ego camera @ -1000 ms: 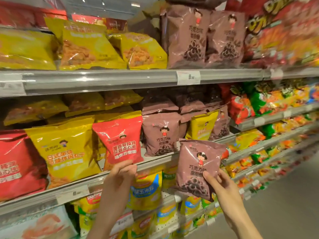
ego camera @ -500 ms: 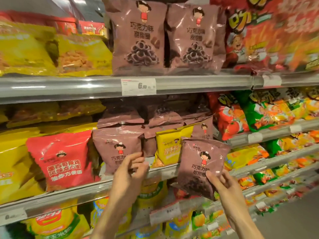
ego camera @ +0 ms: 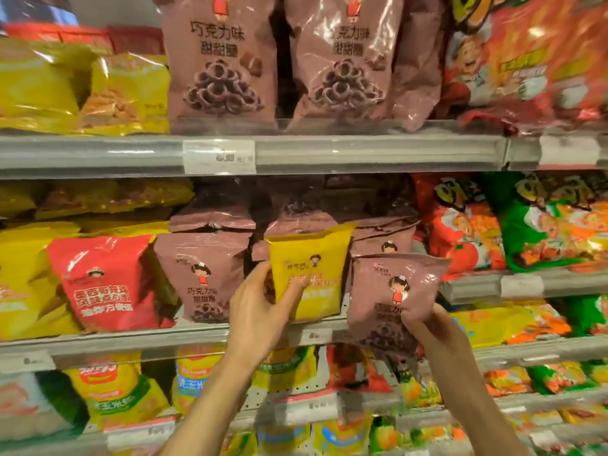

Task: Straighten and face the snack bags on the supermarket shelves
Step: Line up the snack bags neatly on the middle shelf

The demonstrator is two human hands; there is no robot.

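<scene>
Mid shelf (ego camera: 138, 340) packed w/ bags; only gap above brown stack (ego camera: 329, 205) (dark).

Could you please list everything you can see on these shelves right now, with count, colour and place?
Held brown bag: one, mauve-brown, in front of the middle shelf, right of centre.
Small yellow bag: one, yellow, middle shelf among the brown bags.
Top brown bags: at least two, mauve-brown, top shelf centre, upright.
Middle brown bags: several, mauve-brown, middle shelf centre, some lying flat behind.
Red bag: one, red, middle shelf left.
Yellow bags: several, yellow, top and middle shelves left.
Orange-red bags: count unclear, blurred, top shelf right.
Green bags: count unclear, green and orange, middle shelf right.
Price tag: one, white, top shelf rail.
Lower bags: many, mixed colours, bottom shelves.
Left hand: grips the small yellow bag.
Right hand: holds the held brown bag.
</scene>
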